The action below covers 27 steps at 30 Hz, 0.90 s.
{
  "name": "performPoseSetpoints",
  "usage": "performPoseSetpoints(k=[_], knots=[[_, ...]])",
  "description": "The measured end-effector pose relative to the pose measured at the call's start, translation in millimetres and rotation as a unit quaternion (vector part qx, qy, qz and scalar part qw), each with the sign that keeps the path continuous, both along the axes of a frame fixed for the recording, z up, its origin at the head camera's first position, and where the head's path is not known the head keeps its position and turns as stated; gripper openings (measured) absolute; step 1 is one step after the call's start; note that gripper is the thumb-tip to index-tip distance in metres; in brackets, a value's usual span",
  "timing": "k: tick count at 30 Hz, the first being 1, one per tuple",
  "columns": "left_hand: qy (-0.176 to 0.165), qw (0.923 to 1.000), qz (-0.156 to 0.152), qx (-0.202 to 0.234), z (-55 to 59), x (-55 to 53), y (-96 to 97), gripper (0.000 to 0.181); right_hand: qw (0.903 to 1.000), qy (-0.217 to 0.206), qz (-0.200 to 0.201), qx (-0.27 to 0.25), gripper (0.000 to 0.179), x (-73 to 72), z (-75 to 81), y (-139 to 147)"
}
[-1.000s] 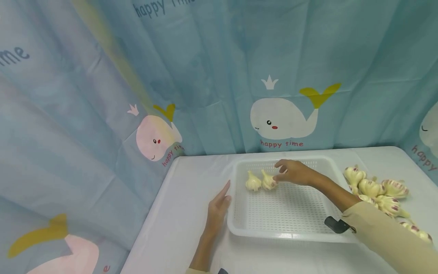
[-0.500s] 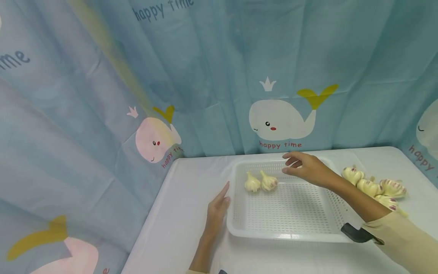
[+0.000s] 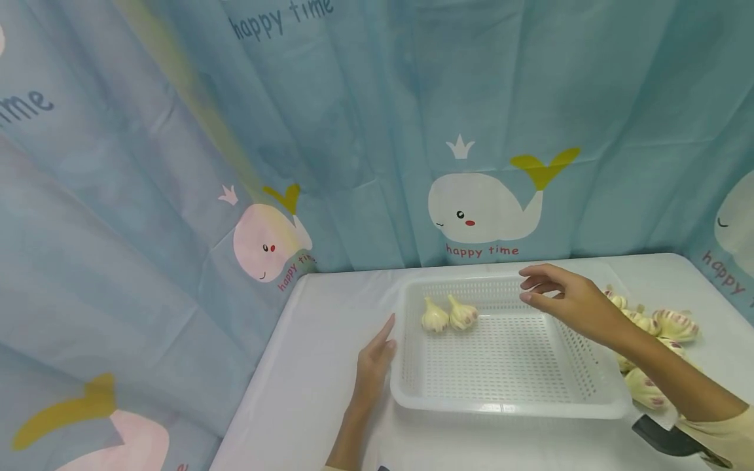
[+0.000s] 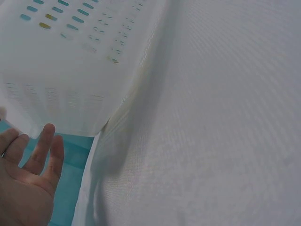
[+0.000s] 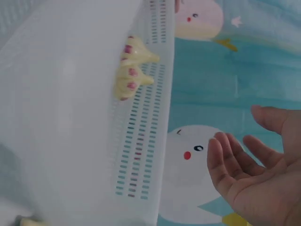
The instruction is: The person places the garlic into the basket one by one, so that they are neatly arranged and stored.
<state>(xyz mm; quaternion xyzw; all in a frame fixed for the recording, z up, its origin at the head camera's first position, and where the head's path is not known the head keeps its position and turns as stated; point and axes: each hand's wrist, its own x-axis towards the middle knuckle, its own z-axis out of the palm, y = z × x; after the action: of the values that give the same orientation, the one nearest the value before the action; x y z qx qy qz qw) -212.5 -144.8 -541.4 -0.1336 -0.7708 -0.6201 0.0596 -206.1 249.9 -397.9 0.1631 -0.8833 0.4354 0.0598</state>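
Two garlic bulbs (image 3: 449,314) stand side by side in the back left corner of a white perforated basket (image 3: 506,409). In the right wrist view the same garlic bulbs (image 5: 131,75) show purple patches. My right hand (image 3: 571,301) hovers over the basket's back right part, fingers loosely bent with nothing in them. The right wrist view shows the right hand (image 5: 258,165) with its palm bare. My left hand (image 3: 374,360) rests at the basket's left rim, fingers extended; in the left wrist view the left hand (image 4: 33,174) has fingertips right at the basket wall (image 4: 56,103).
More garlic bulbs (image 3: 677,325) lie heaped on the white table (image 3: 318,366) right of the basket, partly hidden behind the right forearm. A blue curtain (image 3: 365,131) with whale prints hangs along the back and left of the table.
My right hand has drawn away from the second garlic bulb and moved right, toward the basket's right side. Both bulbs stay in place, and the left hand has kept its spot.
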Motion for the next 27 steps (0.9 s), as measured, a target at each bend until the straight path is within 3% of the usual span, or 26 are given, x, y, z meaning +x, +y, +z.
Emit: performPoseSetpoints(k=[10, 18, 27], knots=[[-0.003, 0.9999, -0.007, 0.012, -0.8, 0.2, 0.0, 0.048, 0.9992, 0.022, -0.029, -0.014, 0.046, 23.7, -16.3, 33.8], [-0.001, 0.9998, -0.014, 0.014, -1.4, 0.7, 0.9, 0.048, 0.9972, -0.010, -0.057, -0.047, 0.046, 42.6, -31.5, 66.5], [0.004, 0.9997, -0.018, 0.015, -3.5, -1.0, 0.3, 0.048, 0.9936, -0.010, -0.098, -0.054, 0.044, 58.6, -57.3, 108.8]])
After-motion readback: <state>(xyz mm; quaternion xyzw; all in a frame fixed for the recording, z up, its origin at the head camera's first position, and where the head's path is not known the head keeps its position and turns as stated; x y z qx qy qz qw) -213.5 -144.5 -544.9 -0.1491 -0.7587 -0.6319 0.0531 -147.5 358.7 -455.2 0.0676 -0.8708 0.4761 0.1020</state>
